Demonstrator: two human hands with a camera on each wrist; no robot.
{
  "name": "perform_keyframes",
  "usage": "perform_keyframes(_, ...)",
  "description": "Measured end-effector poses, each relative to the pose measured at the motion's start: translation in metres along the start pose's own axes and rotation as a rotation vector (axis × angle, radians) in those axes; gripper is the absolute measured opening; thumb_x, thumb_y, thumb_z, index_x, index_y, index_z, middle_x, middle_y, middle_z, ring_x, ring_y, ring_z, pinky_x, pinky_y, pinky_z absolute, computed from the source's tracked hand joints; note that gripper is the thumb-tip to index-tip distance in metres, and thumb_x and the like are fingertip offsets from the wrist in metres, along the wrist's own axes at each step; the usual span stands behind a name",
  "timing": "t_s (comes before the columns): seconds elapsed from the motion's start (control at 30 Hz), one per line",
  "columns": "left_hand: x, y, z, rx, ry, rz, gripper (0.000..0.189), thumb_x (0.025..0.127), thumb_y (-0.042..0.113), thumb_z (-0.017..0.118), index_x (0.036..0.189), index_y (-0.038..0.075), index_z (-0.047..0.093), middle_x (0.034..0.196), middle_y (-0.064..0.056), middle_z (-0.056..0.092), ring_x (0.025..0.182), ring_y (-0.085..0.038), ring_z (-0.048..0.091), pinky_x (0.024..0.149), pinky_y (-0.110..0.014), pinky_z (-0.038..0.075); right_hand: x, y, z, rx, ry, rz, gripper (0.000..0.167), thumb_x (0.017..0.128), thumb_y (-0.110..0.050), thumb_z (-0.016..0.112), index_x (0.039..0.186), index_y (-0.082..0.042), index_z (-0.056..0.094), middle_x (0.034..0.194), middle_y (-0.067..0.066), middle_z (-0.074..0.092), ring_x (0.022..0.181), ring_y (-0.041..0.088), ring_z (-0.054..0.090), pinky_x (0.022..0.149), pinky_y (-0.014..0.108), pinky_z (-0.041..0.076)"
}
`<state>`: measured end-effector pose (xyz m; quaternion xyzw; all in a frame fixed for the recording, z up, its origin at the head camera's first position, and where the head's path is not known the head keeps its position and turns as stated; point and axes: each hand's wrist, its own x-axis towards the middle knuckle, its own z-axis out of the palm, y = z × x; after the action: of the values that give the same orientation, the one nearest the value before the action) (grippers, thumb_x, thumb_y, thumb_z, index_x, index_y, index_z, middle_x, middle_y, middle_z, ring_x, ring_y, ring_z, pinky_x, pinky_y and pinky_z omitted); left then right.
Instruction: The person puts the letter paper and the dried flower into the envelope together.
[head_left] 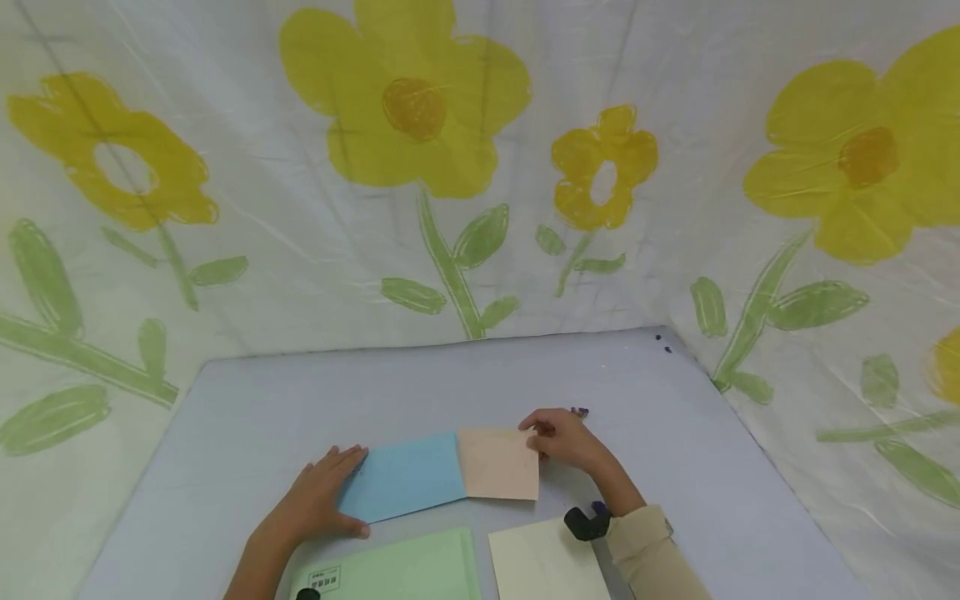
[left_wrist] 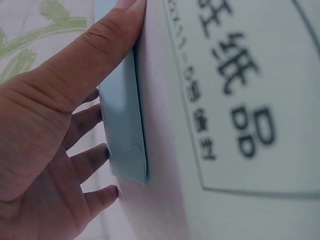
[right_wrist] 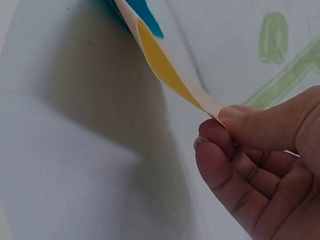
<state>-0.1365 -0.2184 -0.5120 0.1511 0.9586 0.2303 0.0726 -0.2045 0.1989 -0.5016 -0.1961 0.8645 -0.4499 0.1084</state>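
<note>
A blue envelope [head_left: 408, 477] lies on the table, its right end meeting a pale peach folded paper [head_left: 498, 467]. My left hand [head_left: 322, 496] rests at the envelope's left end, fingers spread over the upper left and thumb by the lower edge. In the left wrist view, fingertips touch one side of the blue envelope [left_wrist: 122, 120]. My right hand [head_left: 562, 437] pinches the upper right corner of the peach paper between thumb and index finger. Seen from the right wrist, that paper [right_wrist: 145, 47] bows apart and shows a yellow inside [right_wrist: 165, 70]. How far it sits inside the envelope is hidden.
Nearer the front lie a green envelope [head_left: 405, 571] with a printed label and a cream-coloured envelope or sheet [head_left: 543, 562]. A small purple item [head_left: 579, 412] shows behind my right hand. A white curtain with yellow flowers [head_left: 412, 108] hangs around the table.
</note>
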Motion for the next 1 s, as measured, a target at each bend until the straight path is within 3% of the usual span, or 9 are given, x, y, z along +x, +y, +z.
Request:
perform_keyframes(0.5,-0.001,0.000,0.000,0.000,0.010,0.000,0.121,0.052,0.056,0.092,0.149,0.001,0.044,0.152,-0.020,0.043,0.142,-0.051,0.028,0.111,-0.074,0.019,0.012,-0.004,0.001,-0.060,0.024,-0.018,0.018,0.090,0.005,0.065,0.106,0.000,0.073,0.079,0.003,0.058,0.061,0.012,0.056,0.053,0.027,0.054)
perform_keyframes(1.0,-0.001,0.001,0.000,-0.024,-0.007,-0.023,0.122,0.052,0.054,0.093,0.150,0.002,0.043,0.154,-0.020,0.041,0.144,-0.049,0.025,0.113,-0.072,0.015,0.013,-0.015,0.001,-0.082,0.060,0.065,0.019,0.090,0.006,0.063,0.104,-0.001,0.074,0.083,0.006,0.062,0.062,0.014,0.057,0.051,0.028,0.054)
